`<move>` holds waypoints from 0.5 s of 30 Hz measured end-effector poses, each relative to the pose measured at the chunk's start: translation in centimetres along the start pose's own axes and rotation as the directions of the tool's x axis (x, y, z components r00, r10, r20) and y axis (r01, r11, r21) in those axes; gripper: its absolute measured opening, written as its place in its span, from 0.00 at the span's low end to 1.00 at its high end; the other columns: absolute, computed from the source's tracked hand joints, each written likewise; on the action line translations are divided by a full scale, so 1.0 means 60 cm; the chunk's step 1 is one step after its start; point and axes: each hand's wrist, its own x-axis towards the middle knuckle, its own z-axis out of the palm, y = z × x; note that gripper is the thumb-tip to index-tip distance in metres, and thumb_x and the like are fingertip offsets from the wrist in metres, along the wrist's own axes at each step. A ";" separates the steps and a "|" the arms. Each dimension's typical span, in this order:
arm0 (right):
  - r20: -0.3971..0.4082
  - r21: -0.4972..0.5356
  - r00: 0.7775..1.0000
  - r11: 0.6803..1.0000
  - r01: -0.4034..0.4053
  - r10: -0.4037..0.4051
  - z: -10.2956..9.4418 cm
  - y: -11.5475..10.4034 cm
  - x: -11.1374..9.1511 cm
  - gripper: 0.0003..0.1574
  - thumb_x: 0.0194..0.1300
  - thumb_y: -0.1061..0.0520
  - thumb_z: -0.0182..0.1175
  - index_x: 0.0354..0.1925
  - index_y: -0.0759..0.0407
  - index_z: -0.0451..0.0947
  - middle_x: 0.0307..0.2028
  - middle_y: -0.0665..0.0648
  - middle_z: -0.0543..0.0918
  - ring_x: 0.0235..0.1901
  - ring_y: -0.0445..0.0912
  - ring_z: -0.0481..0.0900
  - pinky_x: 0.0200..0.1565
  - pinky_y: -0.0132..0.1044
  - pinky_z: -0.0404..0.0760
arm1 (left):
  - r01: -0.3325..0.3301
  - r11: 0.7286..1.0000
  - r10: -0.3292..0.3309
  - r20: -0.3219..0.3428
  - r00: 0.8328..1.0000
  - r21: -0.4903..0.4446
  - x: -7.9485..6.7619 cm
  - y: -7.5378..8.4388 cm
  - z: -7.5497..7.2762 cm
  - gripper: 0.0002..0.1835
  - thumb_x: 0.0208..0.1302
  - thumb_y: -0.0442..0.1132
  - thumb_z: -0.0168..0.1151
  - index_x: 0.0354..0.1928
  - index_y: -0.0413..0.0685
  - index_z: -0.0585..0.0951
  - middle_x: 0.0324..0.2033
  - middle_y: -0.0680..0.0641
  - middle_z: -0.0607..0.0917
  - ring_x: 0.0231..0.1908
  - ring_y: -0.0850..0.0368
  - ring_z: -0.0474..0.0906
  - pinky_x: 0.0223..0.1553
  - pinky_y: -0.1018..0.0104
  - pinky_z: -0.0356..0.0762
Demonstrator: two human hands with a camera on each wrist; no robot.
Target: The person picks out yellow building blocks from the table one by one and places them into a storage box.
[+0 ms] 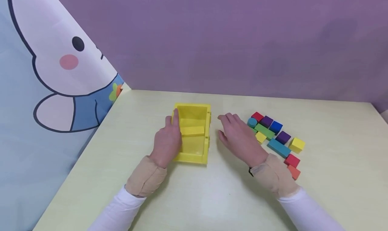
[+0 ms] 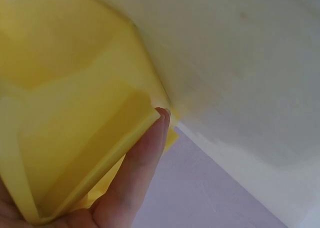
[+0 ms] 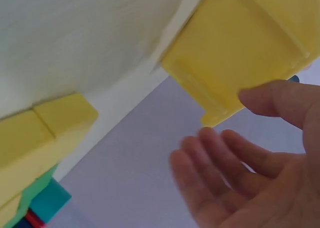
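A yellow plastic box (image 1: 208,123), its open side up, stands mid-table with a yellow bar (image 1: 193,131) lying across its inside. My left hand (image 1: 167,143) holds the box by its left wall, one finger stretched along the rim. Close up in the left wrist view, fingers (image 2: 135,173) wrap over the edge of that wall. To the right of the box, my right hand (image 1: 242,141) hovers with relaxed fingers and nothing in them. In the right wrist view, its thumb and fingers (image 3: 200,188) are spread apart, overlapping the box's side (image 3: 240,47) there.
Right of my right hand lie several coloured blocks: a long teal block (image 1: 279,147), a green block (image 1: 264,131), a yellow cube (image 1: 297,145), a blue block (image 1: 276,127) and a teal cylinder (image 1: 252,122). A purple wall (image 1: 227,42) rises behind the table (image 1: 194,197).
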 end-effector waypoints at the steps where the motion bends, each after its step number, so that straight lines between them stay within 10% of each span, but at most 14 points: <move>1: 0.010 -0.004 1.000 1.000 -0.006 0.006 0.000 0.002 -0.002 0.30 0.64 0.55 0.67 0.59 0.67 0.72 0.50 0.64 0.80 0.47 0.55 0.78 0.51 0.45 0.84 | -0.001 1.000 0.001 0.000 1.000 0.001 0.000 0.000 0.000 0.36 0.64 0.29 0.56 0.73 0.32 0.58 0.51 0.30 0.76 0.12 0.51 0.70 0.13 0.58 0.75; 15: 0.100 -0.041 0.990 0.995 -0.091 0.095 0.005 0.023 -0.021 0.23 0.62 0.56 0.68 0.50 0.70 0.78 0.41 0.65 0.81 0.38 0.56 0.77 0.41 0.46 0.85 | -0.007 1.000 0.007 -0.013 1.000 0.002 0.000 -0.001 0.001 0.35 0.64 0.29 0.57 0.73 0.32 0.59 0.51 0.30 0.76 0.12 0.51 0.70 0.13 0.58 0.75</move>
